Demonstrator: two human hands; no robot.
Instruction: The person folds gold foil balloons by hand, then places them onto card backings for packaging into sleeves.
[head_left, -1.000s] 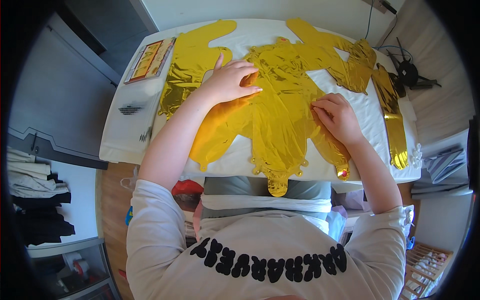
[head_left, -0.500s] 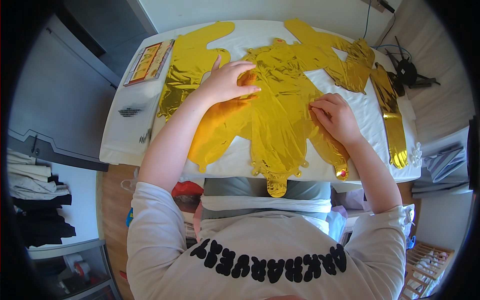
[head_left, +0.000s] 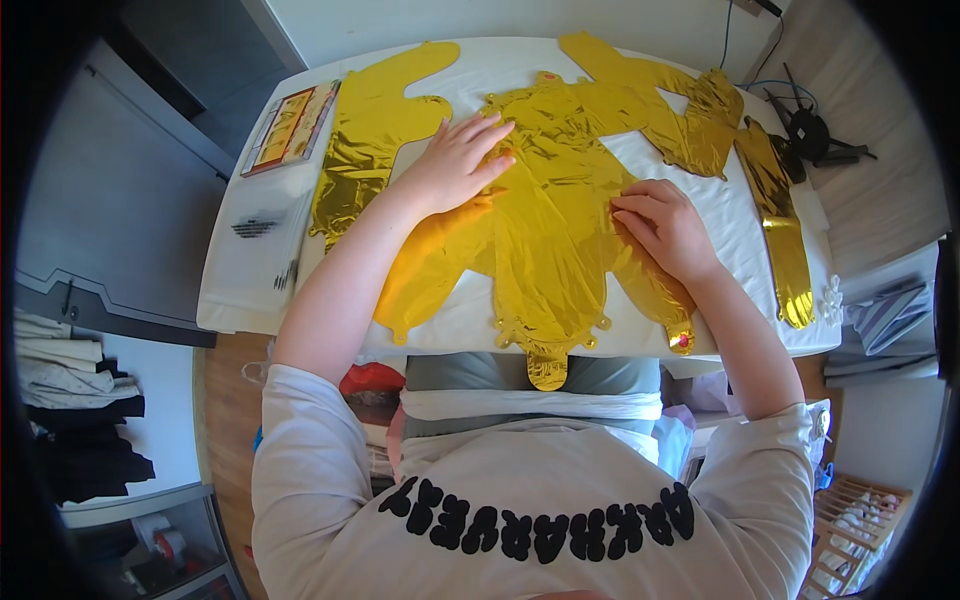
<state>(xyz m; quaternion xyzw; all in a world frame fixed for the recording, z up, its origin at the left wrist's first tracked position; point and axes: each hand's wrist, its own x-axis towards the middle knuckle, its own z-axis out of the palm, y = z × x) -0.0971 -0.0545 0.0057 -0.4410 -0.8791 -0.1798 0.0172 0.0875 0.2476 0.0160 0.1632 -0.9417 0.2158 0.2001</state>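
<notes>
A large uninflated gold foil balloon [head_left: 550, 250] lies flat and wrinkled in the middle, its narrow tail hanging over the near table edge. My left hand [head_left: 455, 165] rests on its upper left side with the fingers outstretched and spread. At its right edge my right hand [head_left: 665, 225] is closed in a pinch on the foil, the fingertips together. Another flat gold foil balloon [head_left: 355, 150] spreads to the left, partly behind my left forearm. More gold foil [head_left: 690, 135] lies at the back right, and a long folded gold foil piece [head_left: 785, 250] runs along the right side.
Under everything is a table with a white cloth [head_left: 720, 215]. A flat picture-printed package [head_left: 290, 128] and a clear plastic bag [head_left: 262, 222] lie at the left. A black device with antennas [head_left: 812, 135] and cables stands at the back right. A wooden rack [head_left: 855, 535] is lower right.
My left hand has flattened, its fingers now lying on the foil instead of curved above it. The right hand keeps its pinch. The whole view has shifted slightly.
</notes>
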